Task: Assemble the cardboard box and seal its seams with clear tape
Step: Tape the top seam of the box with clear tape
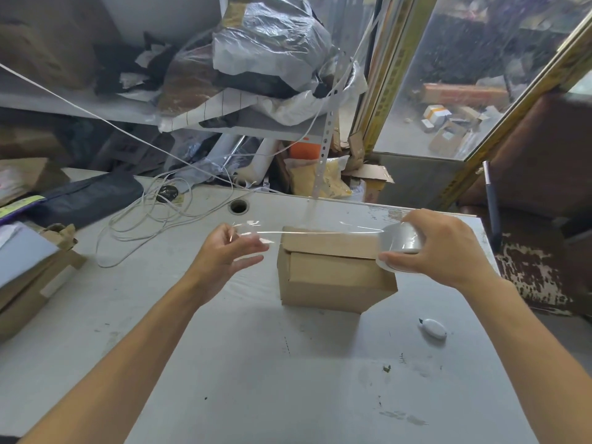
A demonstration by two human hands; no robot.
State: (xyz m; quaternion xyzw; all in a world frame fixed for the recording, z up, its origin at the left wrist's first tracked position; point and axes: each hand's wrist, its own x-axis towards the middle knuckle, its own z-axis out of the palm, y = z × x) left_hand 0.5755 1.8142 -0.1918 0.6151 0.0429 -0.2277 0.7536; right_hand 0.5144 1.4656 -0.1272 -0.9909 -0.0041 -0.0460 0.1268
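A small brown cardboard box (pixel 333 277) stands on the grey table (pixel 256 363), its top flaps folded down. My right hand (pixel 442 248) grips a roll of clear tape (pixel 400 251) over the box's right top corner. A strip of clear tape (pixel 314 231) stretches from the roll leftward just above the box's top. My left hand (pixel 230 248) pinches the strip's free end to the left of the box, a little above the table.
A small white cutter (pixel 433 328) lies on the table to the right of the box. Loose white cable (pixel 153 216) coils at the back left near a round hole (pixel 238 207). Flat cardboard pieces (pixel 28 283) lie at the left edge. Cluttered shelves stand behind.
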